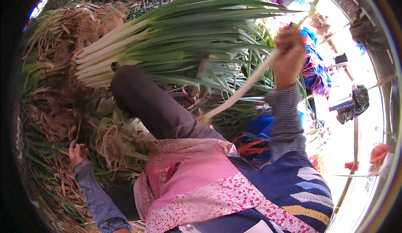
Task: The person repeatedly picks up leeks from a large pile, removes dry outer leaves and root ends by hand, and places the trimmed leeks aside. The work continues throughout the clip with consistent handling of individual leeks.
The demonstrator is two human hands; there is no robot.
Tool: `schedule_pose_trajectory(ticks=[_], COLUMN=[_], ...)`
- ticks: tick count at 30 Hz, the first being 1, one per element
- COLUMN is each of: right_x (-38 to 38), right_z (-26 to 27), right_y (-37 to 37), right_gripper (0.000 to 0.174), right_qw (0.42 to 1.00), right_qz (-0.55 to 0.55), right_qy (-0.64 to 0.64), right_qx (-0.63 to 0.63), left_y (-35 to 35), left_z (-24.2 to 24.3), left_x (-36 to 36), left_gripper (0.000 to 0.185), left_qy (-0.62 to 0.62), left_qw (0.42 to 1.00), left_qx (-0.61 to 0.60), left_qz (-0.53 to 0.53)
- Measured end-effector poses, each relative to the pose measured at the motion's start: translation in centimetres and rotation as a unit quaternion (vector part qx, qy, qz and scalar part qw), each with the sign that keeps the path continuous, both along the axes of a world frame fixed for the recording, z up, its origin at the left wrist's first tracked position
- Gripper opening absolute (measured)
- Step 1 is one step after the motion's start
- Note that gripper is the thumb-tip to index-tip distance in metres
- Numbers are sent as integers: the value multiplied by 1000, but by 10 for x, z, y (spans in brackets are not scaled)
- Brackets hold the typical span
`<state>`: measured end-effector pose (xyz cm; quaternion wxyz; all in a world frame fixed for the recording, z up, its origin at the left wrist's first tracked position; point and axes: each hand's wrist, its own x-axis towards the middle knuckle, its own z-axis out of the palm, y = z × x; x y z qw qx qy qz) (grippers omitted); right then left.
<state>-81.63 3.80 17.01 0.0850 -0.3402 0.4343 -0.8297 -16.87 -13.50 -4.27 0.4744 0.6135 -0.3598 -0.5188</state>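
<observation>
My right hand (289,52) is raised at the right, wrapped around the stem of one long green onion (243,90). The onion slants down to the left, its blurred root end over my trouser leg (147,101) and its green top beyond my fist. At the lower left, my left hand (78,153) has its fingers partly curled above loose onion waste. A thin strand shows by its fingertips; whether they pinch it I cannot tell. Ahead of my knee lies a large bundle of green onions (176,41), white root ends to the left and leaves to the right.
Posts of a stand (115,66) rise beside the bundle. Heaped roots (103,19) and dry peelings (114,139) cover the ground at the left. Blue sheeting with red strips (257,129) lies by my right arm. A pink floral apron (201,182) covers my lap.
</observation>
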Motion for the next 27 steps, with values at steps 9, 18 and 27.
schedule_pose_trajectory(ticks=[9, 18, 27], right_x=[-224, -274, -359], right_z=[0, 15, -68], right_y=[186, 233, 380], right_gripper=[15, 37, 55], right_qw=[906, 697, 416], right_qz=[-399, -564, -621], right_qy=[66, 343, 200], right_qx=[128, 281, 633], left_y=[1, 1, 6], left_z=[-16, -22, -44], left_x=[7, 17, 67], left_gripper=[36, 33, 29], left_qy=[-59, -73, -47], left_qw=[995, 991, 994], left_qx=[64, 107, 99], left_qz=[50, 27, 12])
